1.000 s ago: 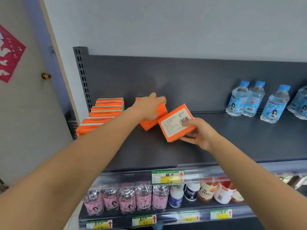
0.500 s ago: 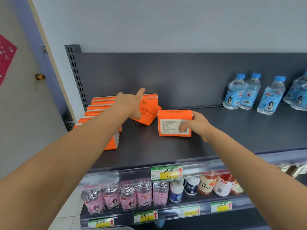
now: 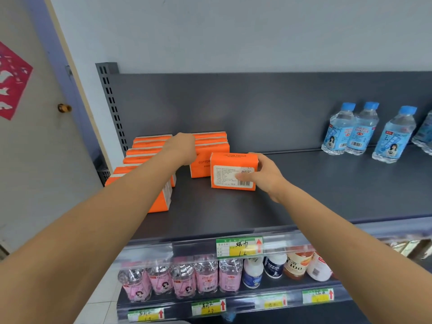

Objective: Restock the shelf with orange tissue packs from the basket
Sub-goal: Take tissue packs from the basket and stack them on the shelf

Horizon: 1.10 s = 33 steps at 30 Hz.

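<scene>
- Two packs are basically landed now. The front pack [image 3: 233, 170] in the right hand [image 3: 265, 175] was tilted up in the air a second ago. Now it stands flat on the top shelf [image 3: 304, 206], label facing near, just in front of the second row [image 3: 211, 136] of orange packs.
- The right hand grips it, thumb across the label and fingers wrapped over the right end. It hasn't let go yet.
- The left hand [image 3: 184, 147] is up at the second row, where the pack it was tipping half a second ago now stands straight with the rest. Its fingers are hidden behind the knuckles, so I can't tell if it's gripping or just resting there.
- The left row [image 3: 145, 152] runs far to near beside the shelf upright and looks unchanged.
- My read: this pair is pretty much placed. What's left is nudging the front pack back flush and letting go, then another trip to the basket, which isn't in view.
- Plenty of bare shelf sits between the packs and the water bottles [image 3: 350, 129] on the right, so lots of room to fill.
</scene>
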Motion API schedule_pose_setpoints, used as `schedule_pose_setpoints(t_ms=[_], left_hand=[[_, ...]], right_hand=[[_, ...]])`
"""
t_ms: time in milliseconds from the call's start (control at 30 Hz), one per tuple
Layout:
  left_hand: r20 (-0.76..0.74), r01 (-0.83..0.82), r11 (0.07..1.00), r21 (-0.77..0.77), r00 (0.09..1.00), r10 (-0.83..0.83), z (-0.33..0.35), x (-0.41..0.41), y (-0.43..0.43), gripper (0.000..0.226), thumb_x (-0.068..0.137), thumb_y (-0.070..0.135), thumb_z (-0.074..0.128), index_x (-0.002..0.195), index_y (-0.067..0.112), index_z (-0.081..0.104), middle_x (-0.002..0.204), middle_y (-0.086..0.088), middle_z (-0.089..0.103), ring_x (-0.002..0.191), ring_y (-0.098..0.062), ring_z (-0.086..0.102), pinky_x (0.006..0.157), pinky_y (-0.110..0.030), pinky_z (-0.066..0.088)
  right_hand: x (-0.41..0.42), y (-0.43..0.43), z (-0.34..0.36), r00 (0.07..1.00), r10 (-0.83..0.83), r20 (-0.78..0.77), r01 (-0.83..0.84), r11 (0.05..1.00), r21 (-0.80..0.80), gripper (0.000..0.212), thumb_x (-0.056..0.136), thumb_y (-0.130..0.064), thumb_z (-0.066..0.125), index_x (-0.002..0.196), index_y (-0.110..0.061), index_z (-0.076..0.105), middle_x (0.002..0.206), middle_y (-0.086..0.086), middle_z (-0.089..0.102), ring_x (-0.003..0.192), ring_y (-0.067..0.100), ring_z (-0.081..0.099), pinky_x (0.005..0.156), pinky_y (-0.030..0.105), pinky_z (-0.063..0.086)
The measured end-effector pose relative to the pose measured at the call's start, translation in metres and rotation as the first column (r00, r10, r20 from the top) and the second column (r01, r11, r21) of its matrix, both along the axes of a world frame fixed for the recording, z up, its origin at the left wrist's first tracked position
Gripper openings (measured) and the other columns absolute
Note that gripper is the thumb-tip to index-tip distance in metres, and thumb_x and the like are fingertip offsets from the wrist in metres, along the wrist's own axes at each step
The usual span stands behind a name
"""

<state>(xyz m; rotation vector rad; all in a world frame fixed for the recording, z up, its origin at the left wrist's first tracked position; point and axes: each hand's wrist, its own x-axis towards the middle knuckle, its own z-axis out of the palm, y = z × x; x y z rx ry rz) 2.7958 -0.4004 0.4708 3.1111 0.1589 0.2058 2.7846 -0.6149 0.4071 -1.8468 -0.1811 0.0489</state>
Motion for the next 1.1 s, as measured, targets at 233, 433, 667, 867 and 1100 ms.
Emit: schedule_pose_setpoints(t_ms=[233, 433, 667, 867, 1100], left_hand=[[-0.007, 0.036, 0.984, 0.172, 0.999, -0.036, -0.004, -0.004, 0.004, 0.040, 0.089, 0.009, 0.049, 0.129, 0.012, 0.049, 0.126, -0.012, 0.058, 0.114, -0.031, 0.056, 0.086, -0.038, 0.047], [-0.073, 0.089, 0.972, 0.217, 0.994, -0.075, 0.000, -0.003, 0.008, 0.053, 0.089, 0.004, 0.049, 0.140, 0.018, 0.042, 0.133, -0.008, 0.055, 0.119, -0.029, 0.052, 0.090, -0.038, 0.046], [-0.053, 0.095, 0.958, 0.270, 0.995, -0.084, -0.006, -0.008, 0.012, 0.050, 0.092, 0.010, 0.046, 0.141, 0.016, 0.037, 0.129, -0.012, 0.052, 0.122, -0.031, 0.042, 0.096, -0.039, 0.037], [0.117, 0.041, 0.973, 0.229, 0.991, -0.069, 0.007, -0.037, 0.025, 0.047, 0.092, 0.023, 0.045, 0.138, 0.015, 0.042, 0.139, -0.009, 0.047, 0.127, -0.031, 0.039, 0.102, -0.044, 0.029], [0.306, 0.000, 0.995, 0.104, 0.951, -0.032, 0.008, -0.125, 0.079, 0.074, 0.092, 0.063, 0.031, 0.150, 0.017, 0.022, 0.154, -0.008, 0.031, 0.140, -0.030, 0.026, 0.110, -0.048, 0.022]], right_hand=[[0.009, 0.029, 0.001, 0.997, 0.070, -0.024, -0.071, 0.995, -0.063, 0.099, 0.077, -0.004, 0.077, 0.152, -0.014, 0.014, 0.136, 0.004, 0.054, 0.124, 0.020, 0.052, 0.105, 0.039, 0.043], [0.017, 0.056, 0.006, 0.979, 0.197, -0.053, -0.203, 0.972, -0.118, 0.089, 0.084, -0.005, 0.070, 0.151, -0.020, 0.013, 0.130, 0.003, 0.059, 0.118, 0.022, 0.058, 0.095, 0.034, 0.050], [0.017, 0.056, 0.005, 0.986, 0.145, -0.078, -0.154, 0.979, -0.135, 0.092, 0.081, 0.000, 0.070, 0.150, -0.017, 0.012, 0.132, 0.003, 0.055, 0.119, 0.019, 0.054, 0.089, 0.027, 0.042], [-0.006, 0.051, 0.037, 0.991, 0.040, 0.125, 0.042, 0.806, -0.590, 0.101, 0.081, -0.017, 0.066, 0.152, -0.014, -0.005, 0.157, 0.015, 0.015, 0.146, 0.033, 0.007, 0.118, 0.044, 0.014], [-0.083, 0.090, 0.054, 0.955, 0.040, 0.294, 0.207, 0.622, -0.755, 0.103, 0.081, -0.057, 0.062, 0.153, -0.020, -0.002, 0.160, 0.015, -0.002, 0.146, 0.035, -0.012, 0.115, 0.057, 0.003]])
